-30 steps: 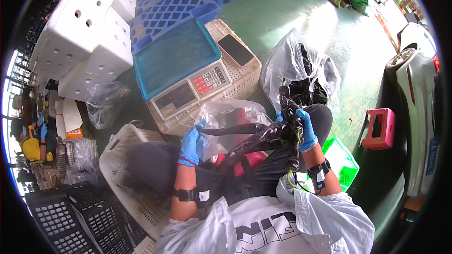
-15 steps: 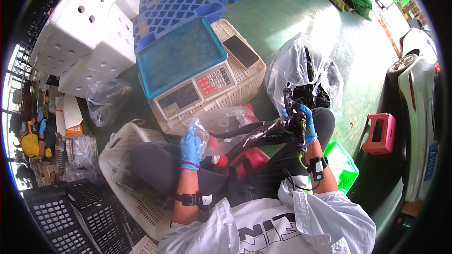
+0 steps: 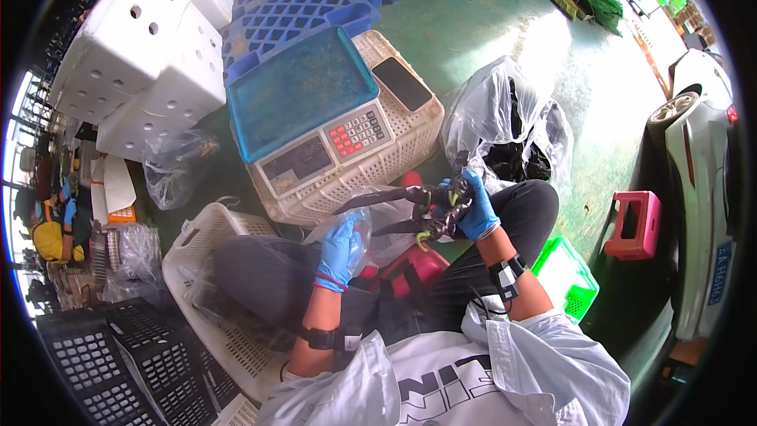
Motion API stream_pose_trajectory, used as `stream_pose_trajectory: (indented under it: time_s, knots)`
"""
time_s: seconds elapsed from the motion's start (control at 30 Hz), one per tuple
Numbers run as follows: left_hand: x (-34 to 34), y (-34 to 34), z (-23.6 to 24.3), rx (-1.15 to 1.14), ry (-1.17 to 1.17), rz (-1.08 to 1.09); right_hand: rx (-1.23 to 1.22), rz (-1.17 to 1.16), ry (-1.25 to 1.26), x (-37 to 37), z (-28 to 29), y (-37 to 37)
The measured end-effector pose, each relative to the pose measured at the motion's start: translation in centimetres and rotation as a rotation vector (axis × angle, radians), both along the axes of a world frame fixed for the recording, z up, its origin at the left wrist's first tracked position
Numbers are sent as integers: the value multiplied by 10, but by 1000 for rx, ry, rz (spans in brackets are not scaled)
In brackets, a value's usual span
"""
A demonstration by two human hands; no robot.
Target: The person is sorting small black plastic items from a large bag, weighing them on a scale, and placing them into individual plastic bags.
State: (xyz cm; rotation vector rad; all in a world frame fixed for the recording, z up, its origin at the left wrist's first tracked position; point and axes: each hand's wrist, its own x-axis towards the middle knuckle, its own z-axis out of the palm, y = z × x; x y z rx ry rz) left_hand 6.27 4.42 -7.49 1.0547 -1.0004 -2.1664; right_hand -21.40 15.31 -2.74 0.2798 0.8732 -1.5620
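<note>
My right hand [image 3: 478, 209] is closed round the stem ends of several long, dark purple eggplants [image 3: 438, 199] with curled green stalks. Their narrow ends point left, over my lap. My left hand [image 3: 341, 252], fingers pinched together, grips a clear plastic bag [image 3: 363, 221] by its edge. The eggplants lie across the bag area; whether any tip is inside it, I cannot tell. Both hands wear blue gloves. Beyond my right knee stands a large clear bag [image 3: 493, 102] with dark, shiny contents.
Ahead, a scale [image 3: 303, 102] with a blue tray rests on an upturned beige crate [image 3: 430, 122], beside a phone [image 3: 402, 84]. A white basket [image 3: 181, 268] stands at my left, a green crate [image 3: 579, 284] and pink stool [image 3: 633, 225] at my right. White foam boxes [image 3: 118, 55] are stacked far left.
My right hand has moved left with the eggplants, bringing them closer to my left hand. My left hand has shifted slightly right with the clear bag, which now looks more bunched.
</note>
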Motion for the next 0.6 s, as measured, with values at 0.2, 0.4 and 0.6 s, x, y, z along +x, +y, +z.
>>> stream_pose_trajectory:
  time_s: [0.2, 0.4, 0.6]
  knots:
    - [0, -7, -10, 95, 198, 208, 184, -64, 158, 11, -52, -19]
    - [9, -21, 10, 411, 112, 376, 31, -160, 95, 4, -64, 5]
    - [22, -32, -2, 394, 221, 383, -58, -13, 185, 11, -23, 8]
